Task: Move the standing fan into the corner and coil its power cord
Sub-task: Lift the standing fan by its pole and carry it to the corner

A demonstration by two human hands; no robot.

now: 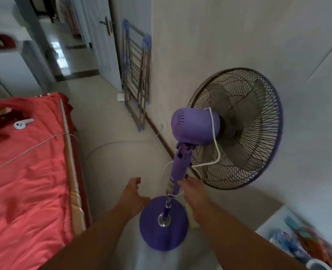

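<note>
While both hands, left (131, 195) loose, right (192, 191) at pole, fan (196, 129) stands upright facing wall.

floor (110, 121): fan base (162, 228), white cord (110, 143).

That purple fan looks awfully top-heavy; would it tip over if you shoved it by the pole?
Probably, if pushed high up. The fan carries a wide caged head on a thin pole, over a fairly small round base. The right hand touches the pole low down, which seems steadier. The white cord looks floppy and could snag.
</note>
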